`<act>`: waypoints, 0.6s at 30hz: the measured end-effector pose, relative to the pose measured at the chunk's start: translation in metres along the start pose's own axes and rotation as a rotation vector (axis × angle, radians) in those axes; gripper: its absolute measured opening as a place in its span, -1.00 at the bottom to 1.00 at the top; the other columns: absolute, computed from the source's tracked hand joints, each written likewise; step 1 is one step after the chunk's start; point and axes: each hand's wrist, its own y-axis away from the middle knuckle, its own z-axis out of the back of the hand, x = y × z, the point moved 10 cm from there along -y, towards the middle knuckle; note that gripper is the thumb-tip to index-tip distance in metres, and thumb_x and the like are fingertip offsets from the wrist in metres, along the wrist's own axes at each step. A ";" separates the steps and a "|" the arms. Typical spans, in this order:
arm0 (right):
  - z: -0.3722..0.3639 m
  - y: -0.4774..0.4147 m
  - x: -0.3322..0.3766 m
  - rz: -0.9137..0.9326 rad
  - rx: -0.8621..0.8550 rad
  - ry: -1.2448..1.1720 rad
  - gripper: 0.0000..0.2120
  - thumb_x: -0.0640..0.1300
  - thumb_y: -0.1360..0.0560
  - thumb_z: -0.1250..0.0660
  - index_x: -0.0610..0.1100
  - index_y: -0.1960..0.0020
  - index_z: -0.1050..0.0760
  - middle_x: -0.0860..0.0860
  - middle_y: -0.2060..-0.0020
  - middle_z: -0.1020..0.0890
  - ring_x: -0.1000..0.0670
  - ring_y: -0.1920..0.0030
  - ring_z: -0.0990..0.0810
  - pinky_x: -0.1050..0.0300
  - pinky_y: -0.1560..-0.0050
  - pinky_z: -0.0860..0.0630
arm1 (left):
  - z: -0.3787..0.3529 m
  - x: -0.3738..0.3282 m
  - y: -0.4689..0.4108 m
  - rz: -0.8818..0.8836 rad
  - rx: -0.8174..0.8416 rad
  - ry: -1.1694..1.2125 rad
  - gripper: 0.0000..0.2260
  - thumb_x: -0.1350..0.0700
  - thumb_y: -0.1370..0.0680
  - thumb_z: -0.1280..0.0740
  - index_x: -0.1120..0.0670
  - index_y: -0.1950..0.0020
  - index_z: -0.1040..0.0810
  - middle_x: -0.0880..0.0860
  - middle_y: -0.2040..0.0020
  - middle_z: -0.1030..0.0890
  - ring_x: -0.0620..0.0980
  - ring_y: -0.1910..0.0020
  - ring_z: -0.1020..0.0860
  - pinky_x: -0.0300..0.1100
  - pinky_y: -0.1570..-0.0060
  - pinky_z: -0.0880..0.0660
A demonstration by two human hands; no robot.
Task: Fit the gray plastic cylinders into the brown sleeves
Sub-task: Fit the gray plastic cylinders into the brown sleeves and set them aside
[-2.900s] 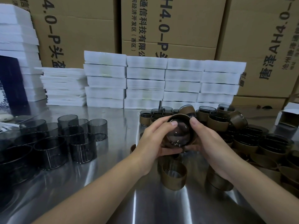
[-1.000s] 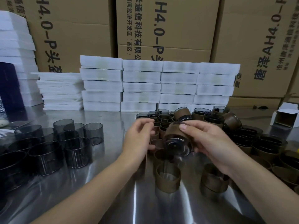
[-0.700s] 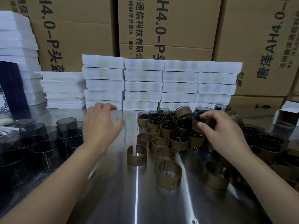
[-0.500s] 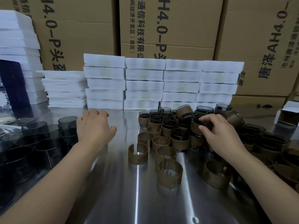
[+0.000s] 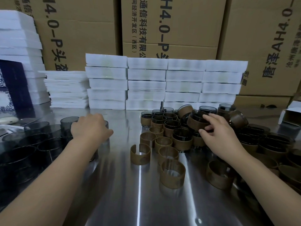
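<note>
Several bare gray cylinders (image 5: 40, 129) stand in a cluster at the left of the steel table (image 5: 122, 193). My left hand (image 5: 88, 126) reaches over that cluster with fingers curled down round one gray cylinder (image 5: 106, 124), mostly hidden under the palm. Empty brown sleeves (image 5: 172, 173) stand in the middle, one of them split open (image 5: 140, 154). At the right is a pile of sleeved cylinders (image 5: 180, 137). My right hand (image 5: 218, 132) holds a tilted sleeved cylinder (image 5: 194, 122) on top of that pile, thumb below and fingers above.
Stacks of white foam trays (image 5: 146, 82) line the back of the table, with large cardboard boxes (image 5: 179, 22) behind them. A small open white box (image 5: 291, 113) sits at the far right. Another empty sleeve (image 5: 218, 175) stands under my right forearm.
Both hands held one sleeved cylinder together. They parted: the right hand carried it onto the pile at the right, and the left hand swung left and came down onto a gray cylinder.
</note>
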 end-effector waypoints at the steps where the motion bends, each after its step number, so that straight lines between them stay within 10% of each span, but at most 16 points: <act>1: 0.000 0.000 0.000 -0.006 0.001 0.005 -0.48 -0.11 -0.54 -0.30 -0.08 -0.47 -0.27 0.03 -0.43 -0.24 0.11 -0.07 -0.43 0.27 -0.09 -0.35 | -0.002 0.001 0.000 0.010 0.023 -0.012 -0.74 -0.04 -0.47 -0.37 0.05 -0.10 -0.54 0.05 -0.06 -0.56 0.12 -0.07 -0.50 -0.12 0.13 -0.35; 7: 0.015 0.010 0.025 0.100 -0.096 -0.023 -0.57 -0.12 -0.52 -0.31 -0.02 -0.38 -0.38 0.09 -0.33 -0.27 0.15 0.02 -0.42 0.21 -0.06 -0.41 | -0.005 0.005 0.006 0.019 0.120 -0.054 -0.81 0.03 -0.46 -0.40 0.02 0.24 -0.42 0.00 0.20 -0.49 0.03 0.19 -0.47 -0.21 0.36 -0.26; 13: 0.009 0.030 0.065 0.292 -0.034 0.014 -0.66 -0.08 -0.52 -0.29 0.06 -0.28 -0.43 0.21 -0.20 -0.33 0.21 0.06 -0.42 0.22 0.02 -0.43 | -0.013 -0.029 0.016 -0.140 0.268 0.083 -0.60 -0.07 -0.45 -0.46 0.03 -0.22 -0.50 -0.01 -0.08 -0.54 0.04 -0.06 -0.52 -0.12 -0.03 -0.50; 18: -0.003 0.036 0.076 0.353 0.063 0.071 -0.77 -0.09 -0.53 -0.28 0.04 -0.17 -0.53 0.24 0.02 -0.42 0.24 0.04 -0.37 0.35 0.07 -0.32 | -0.017 -0.052 0.027 -0.217 0.286 0.212 -0.57 -0.08 -0.45 -0.47 -0.02 -0.26 -0.48 -0.02 -0.13 -0.54 -0.03 0.02 -0.49 -0.18 0.02 -0.45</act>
